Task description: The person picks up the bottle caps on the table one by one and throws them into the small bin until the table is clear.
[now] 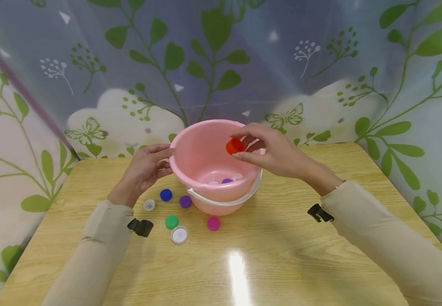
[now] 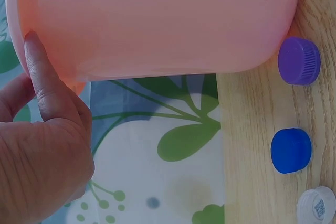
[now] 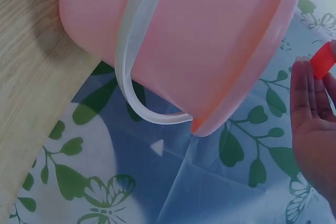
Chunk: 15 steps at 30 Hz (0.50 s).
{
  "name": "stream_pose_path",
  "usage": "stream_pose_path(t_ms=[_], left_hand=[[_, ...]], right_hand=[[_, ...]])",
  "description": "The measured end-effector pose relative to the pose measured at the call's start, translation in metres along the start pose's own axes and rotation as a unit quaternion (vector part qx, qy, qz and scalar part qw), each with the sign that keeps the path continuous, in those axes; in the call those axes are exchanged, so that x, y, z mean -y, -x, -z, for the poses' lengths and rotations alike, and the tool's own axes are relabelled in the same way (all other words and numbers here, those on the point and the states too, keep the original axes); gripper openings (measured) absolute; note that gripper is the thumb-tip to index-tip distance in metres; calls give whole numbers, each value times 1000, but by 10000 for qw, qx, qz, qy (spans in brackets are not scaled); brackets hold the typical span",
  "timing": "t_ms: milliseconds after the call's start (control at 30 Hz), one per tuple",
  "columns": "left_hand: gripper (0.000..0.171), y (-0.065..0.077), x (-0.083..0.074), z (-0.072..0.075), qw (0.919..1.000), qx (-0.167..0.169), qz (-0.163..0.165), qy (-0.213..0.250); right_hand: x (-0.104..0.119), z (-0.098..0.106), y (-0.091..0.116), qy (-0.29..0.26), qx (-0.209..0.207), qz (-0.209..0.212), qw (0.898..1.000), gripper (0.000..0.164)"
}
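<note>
A pink bucket (image 1: 221,197) with a white handle (image 1: 240,199) stands on the wooden table. At its left side my left hand (image 1: 147,170) holds the rim, and the left wrist view shows one finger (image 2: 39,72) lying against the outside below the lip. Over the bucket's right part, my right hand (image 1: 274,148) pinches a red bottle cap (image 1: 235,146) between thumb and fingers. That cap (image 3: 323,60) also shows at the right edge of the right wrist view. Inside the bucket lie a purple cap (image 1: 227,181) and whitish caps (image 1: 237,177), partly hidden by the front wall.
Left of and before the bucket lie loose caps: blue (image 1: 165,195), purple (image 1: 185,201), green (image 1: 171,222), magenta (image 1: 213,223), a small white one (image 1: 149,205) and a larger white one (image 1: 179,234). A leaf-patterned cloth (image 1: 221,63) hangs behind the table (image 1: 301,238).
</note>
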State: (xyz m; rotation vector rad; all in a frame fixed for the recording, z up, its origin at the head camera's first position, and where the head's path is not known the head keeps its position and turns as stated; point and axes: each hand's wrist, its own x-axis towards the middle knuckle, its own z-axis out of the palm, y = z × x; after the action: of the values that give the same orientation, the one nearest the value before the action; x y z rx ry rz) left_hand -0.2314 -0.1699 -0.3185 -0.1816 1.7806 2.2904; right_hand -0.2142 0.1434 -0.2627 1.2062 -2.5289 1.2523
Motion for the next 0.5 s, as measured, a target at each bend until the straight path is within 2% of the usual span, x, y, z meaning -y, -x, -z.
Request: stream_pose_path(t_ms=[267, 500], left_hand=[[33, 0, -1, 1, 9999, 6, -12, 130], [34, 0, -1, -1, 10000, -16, -2, 31]], right_hand=[[-20, -13, -26, 134, -157, -122, 9997, 36], [-28, -21, -37, 222, -105, -389, 9989, 37]])
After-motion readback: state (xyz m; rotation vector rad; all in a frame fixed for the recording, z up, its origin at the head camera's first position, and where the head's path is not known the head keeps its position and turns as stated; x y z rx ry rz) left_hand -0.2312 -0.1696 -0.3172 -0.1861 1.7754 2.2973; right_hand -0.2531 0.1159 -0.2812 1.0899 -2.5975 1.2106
